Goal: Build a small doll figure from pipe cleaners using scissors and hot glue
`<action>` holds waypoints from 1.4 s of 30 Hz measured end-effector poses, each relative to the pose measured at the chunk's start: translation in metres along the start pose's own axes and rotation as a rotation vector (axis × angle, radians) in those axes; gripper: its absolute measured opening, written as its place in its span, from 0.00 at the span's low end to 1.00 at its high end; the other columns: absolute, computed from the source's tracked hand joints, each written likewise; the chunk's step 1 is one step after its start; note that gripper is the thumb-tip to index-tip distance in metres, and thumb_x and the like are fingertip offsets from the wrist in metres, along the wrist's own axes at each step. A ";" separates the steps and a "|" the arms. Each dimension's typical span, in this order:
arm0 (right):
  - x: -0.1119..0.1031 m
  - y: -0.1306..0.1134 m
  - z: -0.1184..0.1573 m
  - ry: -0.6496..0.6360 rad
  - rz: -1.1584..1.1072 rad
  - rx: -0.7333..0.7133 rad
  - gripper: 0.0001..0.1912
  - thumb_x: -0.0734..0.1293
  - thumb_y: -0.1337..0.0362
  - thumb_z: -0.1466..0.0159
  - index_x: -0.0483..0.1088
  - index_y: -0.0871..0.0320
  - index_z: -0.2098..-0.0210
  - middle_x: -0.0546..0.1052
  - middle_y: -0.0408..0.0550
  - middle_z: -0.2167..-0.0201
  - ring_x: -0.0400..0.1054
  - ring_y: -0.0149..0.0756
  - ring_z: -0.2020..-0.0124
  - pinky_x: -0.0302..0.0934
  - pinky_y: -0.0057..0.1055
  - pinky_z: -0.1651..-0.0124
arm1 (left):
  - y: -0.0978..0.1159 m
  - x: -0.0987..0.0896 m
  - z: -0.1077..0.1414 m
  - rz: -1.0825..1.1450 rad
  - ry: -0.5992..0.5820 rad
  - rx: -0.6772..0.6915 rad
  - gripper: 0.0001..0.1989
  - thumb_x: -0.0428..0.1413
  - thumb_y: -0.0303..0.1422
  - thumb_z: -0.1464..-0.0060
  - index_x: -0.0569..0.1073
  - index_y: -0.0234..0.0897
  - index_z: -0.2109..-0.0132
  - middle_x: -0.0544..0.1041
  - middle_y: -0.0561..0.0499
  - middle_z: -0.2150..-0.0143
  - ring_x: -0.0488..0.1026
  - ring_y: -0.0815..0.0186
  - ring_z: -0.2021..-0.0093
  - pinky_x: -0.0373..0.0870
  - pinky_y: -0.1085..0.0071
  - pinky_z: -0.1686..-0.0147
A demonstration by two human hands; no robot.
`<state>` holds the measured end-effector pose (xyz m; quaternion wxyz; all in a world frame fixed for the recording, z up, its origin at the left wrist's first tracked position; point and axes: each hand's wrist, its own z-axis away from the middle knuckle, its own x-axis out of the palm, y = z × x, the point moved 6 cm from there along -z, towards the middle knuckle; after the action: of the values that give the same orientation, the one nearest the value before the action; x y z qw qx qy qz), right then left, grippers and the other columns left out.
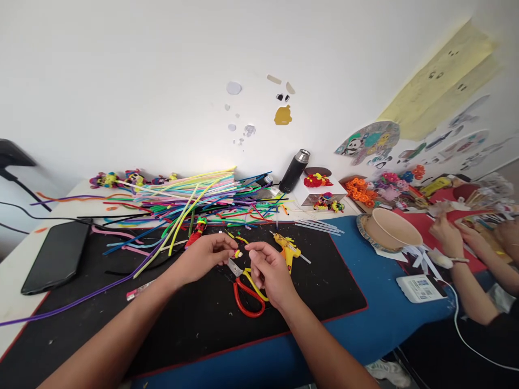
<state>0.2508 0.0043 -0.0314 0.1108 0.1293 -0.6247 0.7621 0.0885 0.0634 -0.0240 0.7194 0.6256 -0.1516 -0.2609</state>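
Note:
My left hand (207, 256) pinches a small yellow-and-white fuzzy piece (238, 253) between thumb and fingertips, above a black mat (320, 294). Just to its right, my right hand (271, 271) has its thumb and fingers drawn together; anything between them is too small to make out. Beneath the hands lie red-handled scissors (248, 302), with a yellow loop handle (257, 286) partly hidden by my right hand. A yellow glue gun (287, 248) rests right of that hand. Beyond my left wrist is a red-and-green pipe cleaner figure (198, 231).
Pipe cleaners (190, 194) are heaped along the back. A phone (57, 256) lies at left, and a black thermos (295, 172) leans by a white box (302, 192). At right are a bowl (395, 229), a white device (421, 288) and another person's hands (446, 235).

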 end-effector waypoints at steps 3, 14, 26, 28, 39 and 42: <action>-0.005 0.003 0.000 0.054 -0.024 0.015 0.23 0.78 0.46 0.40 0.76 0.59 0.60 0.65 0.31 0.84 0.54 0.22 0.89 0.41 0.21 0.85 | -0.004 -0.006 -0.001 -0.329 0.094 0.029 0.13 0.57 0.42 0.39 0.80 0.40 0.55 0.84 0.49 0.61 0.79 0.58 0.62 0.73 0.64 0.59; -0.004 0.018 0.010 0.059 -0.011 0.087 0.22 0.78 0.46 0.40 0.76 0.59 0.63 0.64 0.32 0.84 0.53 0.21 0.88 0.41 0.21 0.85 | -0.019 -0.002 -0.006 -0.704 0.291 0.184 0.11 0.54 0.33 0.37 0.81 0.43 0.60 0.84 0.45 0.59 0.79 0.52 0.56 0.71 0.61 0.54; 0.004 0.020 0.014 -0.006 -0.006 0.083 0.25 0.75 0.43 0.37 0.78 0.60 0.57 0.67 0.34 0.84 0.54 0.22 0.88 0.40 0.22 0.85 | 0.028 0.004 0.010 -0.377 0.111 0.217 0.14 0.55 0.42 0.33 0.82 0.42 0.59 0.85 0.49 0.61 0.80 0.57 0.59 0.71 0.66 0.58; 0.004 0.019 0.014 -0.002 -0.011 0.077 0.24 0.74 0.42 0.36 0.75 0.59 0.61 0.68 0.35 0.83 0.55 0.22 0.88 0.40 0.22 0.85 | 0.034 0.007 0.013 -0.379 0.082 0.218 0.13 0.58 0.44 0.35 0.83 0.42 0.59 0.85 0.49 0.61 0.79 0.58 0.61 0.70 0.68 0.61; 0.010 0.023 0.017 -0.044 0.021 0.107 0.27 0.73 0.41 0.34 0.77 0.61 0.55 0.69 0.36 0.83 0.54 0.23 0.88 0.39 0.23 0.85 | 0.034 0.005 0.014 -0.455 0.082 0.253 0.10 0.58 0.37 0.36 0.82 0.42 0.64 0.83 0.50 0.66 0.78 0.59 0.64 0.67 0.69 0.63; 0.011 0.022 0.017 -0.059 0.025 0.101 0.26 0.72 0.42 0.34 0.78 0.61 0.55 0.69 0.36 0.82 0.54 0.23 0.87 0.39 0.23 0.84 | 0.030 0.005 0.011 -0.367 0.064 0.207 0.11 0.58 0.38 0.37 0.80 0.40 0.66 0.82 0.51 0.69 0.76 0.61 0.67 0.67 0.70 0.65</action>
<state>0.2337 -0.0170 -0.0451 0.0763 0.1491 -0.5901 0.7897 0.0916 0.0539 0.0065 0.5963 0.7212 -0.0383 -0.3505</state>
